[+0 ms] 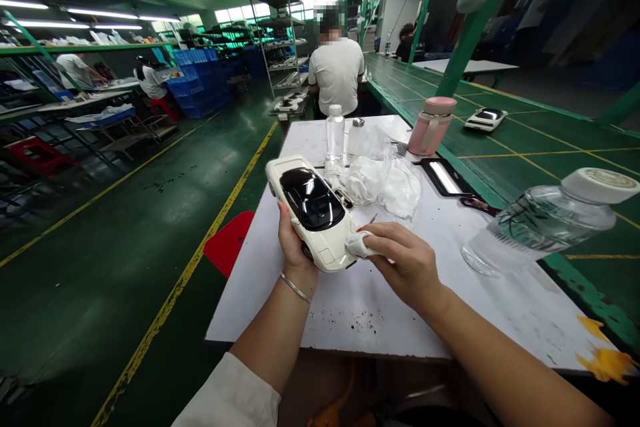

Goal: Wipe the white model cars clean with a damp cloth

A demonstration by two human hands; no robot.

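Note:
A white model car (325, 245) with black glass is held tilted above the white table (400, 320). My left hand (296, 247) grips it from below and along its left side, a bracelet at the wrist. My right hand (407, 263) pinches a white cloth (358, 244), which touches the front corner of the car. Behind the car lie crumpled white cloths and a clear plastic bag (400, 190). Most fingers of my left hand are hidden under the car.
A clear bottle (334, 137), a pink flask (432, 127) and a black-framed item (445, 177) stand or lie farther back. A large clear bottle (545, 220) is at the right. A person (337, 73) sits ahead, and another model car (486, 119) rests on the green surface.

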